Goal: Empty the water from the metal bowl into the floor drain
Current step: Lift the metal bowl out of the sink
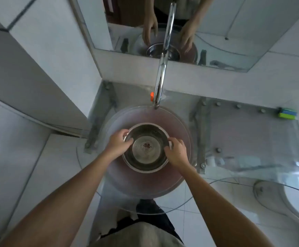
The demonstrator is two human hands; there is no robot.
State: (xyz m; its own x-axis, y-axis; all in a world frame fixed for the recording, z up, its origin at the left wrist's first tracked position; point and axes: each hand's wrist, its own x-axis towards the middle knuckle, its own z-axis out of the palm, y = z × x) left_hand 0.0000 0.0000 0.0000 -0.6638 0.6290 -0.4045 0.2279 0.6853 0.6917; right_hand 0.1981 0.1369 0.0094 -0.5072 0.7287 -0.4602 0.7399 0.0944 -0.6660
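Both hands grip the metal bowl (146,147) by its rim, the left hand (117,144) on its left side, the right hand (176,152) opposite. It sits upright inside the glass basin (179,120), below the chrome faucet (160,81).

Left hand (117,145): bare, no ring, no glove, no watch at the wrist.
Right hand (177,152): bare, no ring or band; a small dark mole on the back of it.
Forearms: both bare from wrist to the frame's lower edge; no sleeve shows on either.
Top (141,235): pale beige-grey cloth, plain, seen from above at the bottom middle of the view; its hem looks uneven on the left side.
Trousers (156,216): dark, nearly black, showing just beyond the top's edge.
Mirror (163,22): reflects both hands and bare forearms against dark clothing; details there are blurred.
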